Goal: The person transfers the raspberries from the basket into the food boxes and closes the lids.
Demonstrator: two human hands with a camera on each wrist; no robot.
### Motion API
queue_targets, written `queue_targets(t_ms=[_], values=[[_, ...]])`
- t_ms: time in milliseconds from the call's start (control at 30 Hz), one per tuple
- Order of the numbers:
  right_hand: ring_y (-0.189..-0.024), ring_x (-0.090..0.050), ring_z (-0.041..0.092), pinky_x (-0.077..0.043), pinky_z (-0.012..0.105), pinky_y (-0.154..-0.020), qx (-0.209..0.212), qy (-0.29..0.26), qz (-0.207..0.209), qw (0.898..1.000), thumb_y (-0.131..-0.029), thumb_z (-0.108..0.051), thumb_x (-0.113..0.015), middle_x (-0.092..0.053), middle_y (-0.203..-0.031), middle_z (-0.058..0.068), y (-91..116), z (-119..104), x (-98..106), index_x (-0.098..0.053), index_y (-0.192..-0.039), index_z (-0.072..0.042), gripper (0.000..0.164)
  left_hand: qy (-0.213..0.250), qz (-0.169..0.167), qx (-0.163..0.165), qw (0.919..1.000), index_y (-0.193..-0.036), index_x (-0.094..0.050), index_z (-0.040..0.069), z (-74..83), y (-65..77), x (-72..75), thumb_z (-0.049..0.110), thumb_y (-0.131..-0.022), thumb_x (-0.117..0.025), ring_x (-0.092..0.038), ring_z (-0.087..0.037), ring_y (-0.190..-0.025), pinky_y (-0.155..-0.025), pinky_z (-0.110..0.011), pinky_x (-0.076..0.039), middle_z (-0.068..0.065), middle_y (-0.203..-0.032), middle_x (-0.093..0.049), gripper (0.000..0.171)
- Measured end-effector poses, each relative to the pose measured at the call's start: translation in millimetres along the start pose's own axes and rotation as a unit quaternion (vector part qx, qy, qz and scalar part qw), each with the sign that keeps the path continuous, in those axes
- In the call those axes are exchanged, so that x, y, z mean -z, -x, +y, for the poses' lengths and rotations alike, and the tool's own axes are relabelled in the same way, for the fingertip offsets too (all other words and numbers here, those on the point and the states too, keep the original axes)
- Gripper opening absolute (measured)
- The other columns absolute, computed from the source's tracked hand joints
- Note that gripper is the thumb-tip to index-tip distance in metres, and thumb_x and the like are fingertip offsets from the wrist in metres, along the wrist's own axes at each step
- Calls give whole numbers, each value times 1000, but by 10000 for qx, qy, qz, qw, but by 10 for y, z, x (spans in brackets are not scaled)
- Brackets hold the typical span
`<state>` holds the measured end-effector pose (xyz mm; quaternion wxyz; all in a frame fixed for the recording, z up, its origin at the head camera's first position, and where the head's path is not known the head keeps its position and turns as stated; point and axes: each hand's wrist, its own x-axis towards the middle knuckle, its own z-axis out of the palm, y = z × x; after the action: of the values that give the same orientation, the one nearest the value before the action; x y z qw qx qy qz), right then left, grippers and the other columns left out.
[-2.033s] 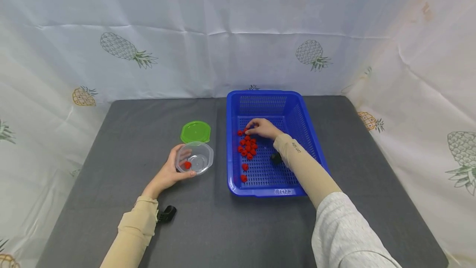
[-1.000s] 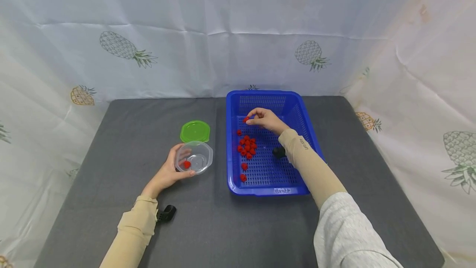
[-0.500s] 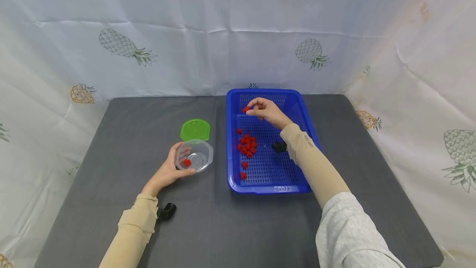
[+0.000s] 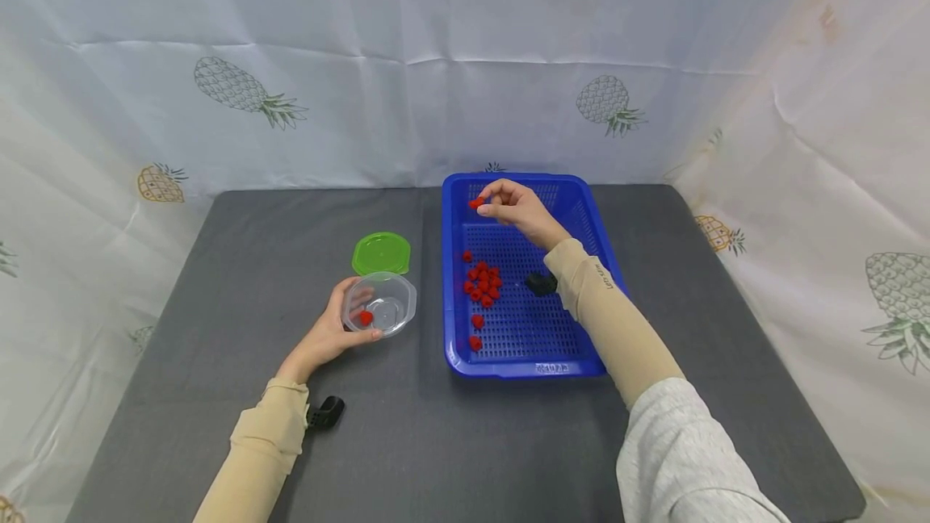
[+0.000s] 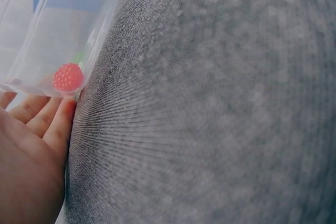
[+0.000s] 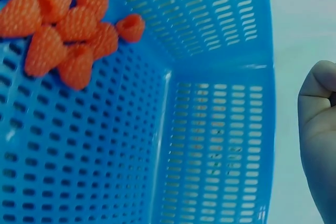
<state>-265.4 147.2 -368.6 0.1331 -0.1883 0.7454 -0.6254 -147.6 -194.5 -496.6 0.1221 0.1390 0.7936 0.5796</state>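
Note:
My left hand (image 4: pixel 330 337) holds a clear plastic tub (image 4: pixel 395 297) on the grey table, fingers and thumb around its side. One red raspberry (image 5: pixel 68 77) lies inside the tub, showing through the wall in the left wrist view. Above the far end of a blue basket (image 4: pixel 454 329), my right hand (image 4: pixel 516 208) pinches a raspberry (image 4: pixel 475 203) between thumb and fingertips. Below it, several raspberries (image 4: pixel 483 285) are bunched on the basket's left side, with a few lying apart. In the right wrist view only part of the right hand (image 6: pixel 320 129) shows, at the right edge.
A green lid (image 4: pixel 383 253) lies on the table (image 4: pixel 291 248) just behind the tub. Black wrist devices (image 4: pixel 327 413) show at each wrist. White cloth (image 4: pixel 436 119) printed with pineapples hangs behind and at both sides.
My right hand has picked a raspberry from the basket floor and raised it toward the basket's far end. The left hand and tub have stayed in place.

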Motion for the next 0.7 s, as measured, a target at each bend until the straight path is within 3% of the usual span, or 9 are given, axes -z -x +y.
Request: queue_targets(t_ms=[333,533,700], values=[[-65,-42,17,-39,24,-64,158,-161,-225,9995,-88,-7,-61,-50,-68,1,-42,-36,-106,-62,-97,-20,15,55,-34,78,9999,-145,-8,10,35,4,-13,13,-77,-75,-33,-41,-135,-111,-51,-27,-23,-146,-31,95],[-61,-38,16,-37,28,-63,295,-351,-495,9977,-89,-4,-59,-45,-65,-4,-122,38,-128,-63,-100,-20,19,48,-72,32,10000,-145,-7,9,28,10,-14,12,-77,-75,-33,-43,-134,-110,-52,-27,-24,-145,-31,95],[-61,-37,17,-36,27,-62,487,-419,-688,9956,-89,-7,-61,-46,-67,-2,-128,-42,-188,-65,-102,-19,19,36,-105,67,9999,-144,-7,9,42,-5,-1,12,-77,-75,-33,-43,-135,-110,-52,-27,-24,-146,-31,96]])
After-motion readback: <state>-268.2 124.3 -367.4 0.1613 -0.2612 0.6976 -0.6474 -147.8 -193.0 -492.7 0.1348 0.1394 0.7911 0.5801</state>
